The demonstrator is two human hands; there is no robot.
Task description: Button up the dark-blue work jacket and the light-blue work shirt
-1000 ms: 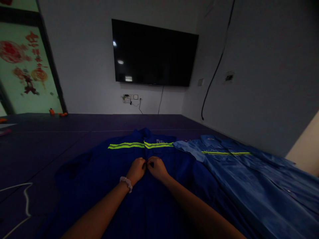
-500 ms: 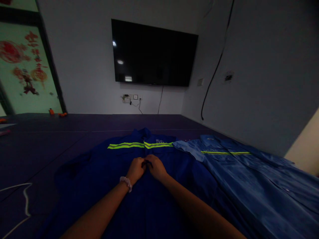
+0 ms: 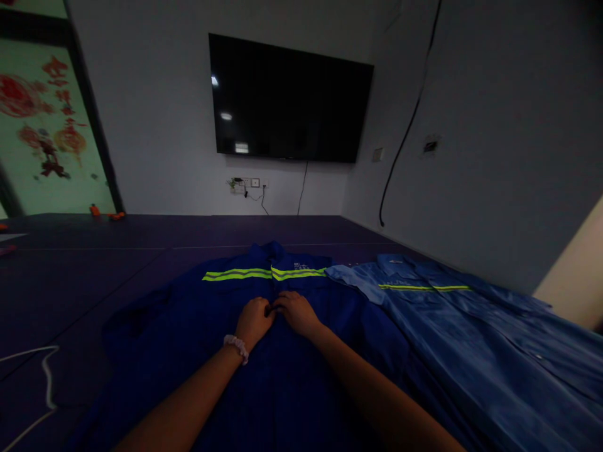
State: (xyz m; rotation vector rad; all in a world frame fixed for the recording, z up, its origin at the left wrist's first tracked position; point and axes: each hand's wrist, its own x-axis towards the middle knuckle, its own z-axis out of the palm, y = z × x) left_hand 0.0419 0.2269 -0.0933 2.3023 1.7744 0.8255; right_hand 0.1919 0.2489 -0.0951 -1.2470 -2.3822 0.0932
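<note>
A dark blue work jacket [image 3: 226, 351] lies spread flat, collar away from me, with a yellow-green reflective stripe across its chest. Below the stripe, my left hand [image 3: 255, 321] is closed on the jacket's front opening and wears a scrunchie [image 3: 236, 347] at the wrist. Close against it, my right hand [image 3: 298, 312] pinches the same front edge, its fingertips meeting those of the left. Whatever sits between the fingertips, a button or a fold, is too dark to make out.
A lighter blue work jacket [image 3: 452, 333] lies at the right, its sleeve overlapping the dark one. A white cable [image 3: 48, 376] runs along the purple surface [image 3: 141, 235] at the left. Behind are a wall-mounted television [image 3: 292, 100] and a hanging black cable [image 3: 400, 147].
Both hands stay at the same spot on the jacket front. The right fingers have shifted slightly, and the camera view has moved a little.
</note>
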